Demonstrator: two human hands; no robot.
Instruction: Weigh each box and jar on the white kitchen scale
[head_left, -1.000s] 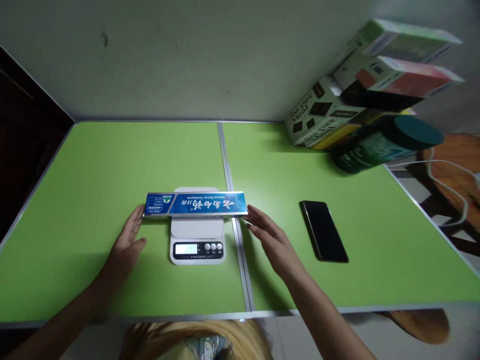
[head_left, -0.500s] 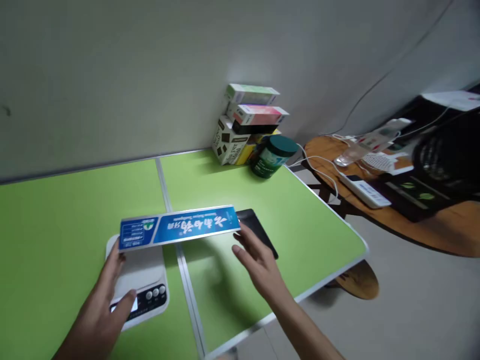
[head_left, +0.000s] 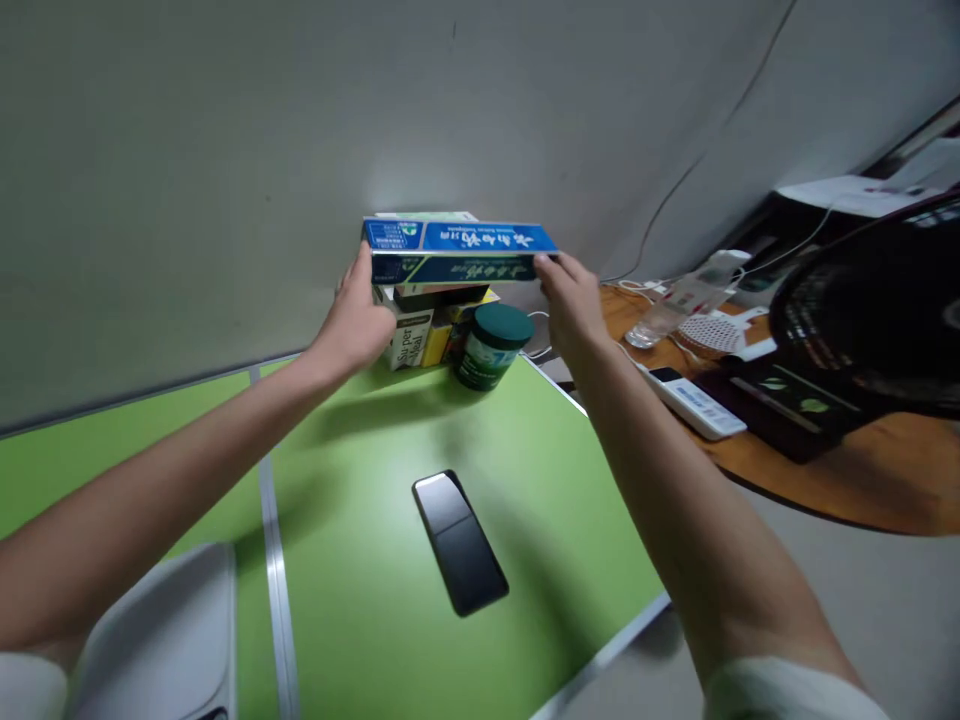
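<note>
A long blue toothpaste box [head_left: 457, 250] is held level by its two ends, over a stack of boxes [head_left: 418, 320] at the far corner of the green table [head_left: 360, 560]. My left hand [head_left: 356, 325] grips the box's left end and my right hand [head_left: 571, 300] grips its right end. Whether the box rests on the stack or hangs just above it I cannot tell. A dark green jar [head_left: 491, 345] stands right beside the stack, under the box.
A black phone [head_left: 459, 540] lies flat on the table's right half. The white kitchen scale [head_left: 165, 650] sits at the lower left. To the right, a wooden table [head_left: 825, 460] carries a power strip [head_left: 694, 400], cables and dark items.
Both hands lifted the toothpaste box off the scale and carried it right and away to the box stack in the corner. The view swung right with it.
</note>
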